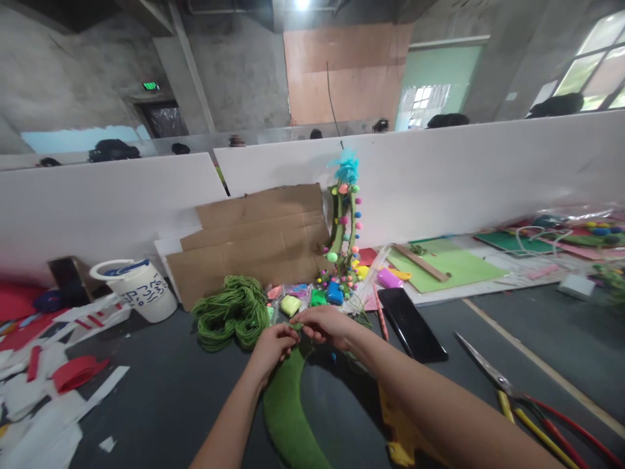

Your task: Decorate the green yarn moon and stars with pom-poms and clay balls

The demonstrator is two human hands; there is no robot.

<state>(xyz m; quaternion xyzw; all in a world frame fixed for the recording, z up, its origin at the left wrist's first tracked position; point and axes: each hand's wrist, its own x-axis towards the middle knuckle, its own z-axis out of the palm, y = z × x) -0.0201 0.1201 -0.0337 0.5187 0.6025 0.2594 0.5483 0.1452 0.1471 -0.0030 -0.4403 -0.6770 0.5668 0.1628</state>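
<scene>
On the dark counter, a green curved piece stretches toward the far edge, near which a green yarn bundle lies; at the piece's far tip, the right hand and left hand meet, each grip pinched on it.

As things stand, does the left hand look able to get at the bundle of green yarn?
Probably yes: the left hand is close beside the green yarn, with nothing visible between them, though it seems busy pinching at the tip of the green crescent.
</scene>
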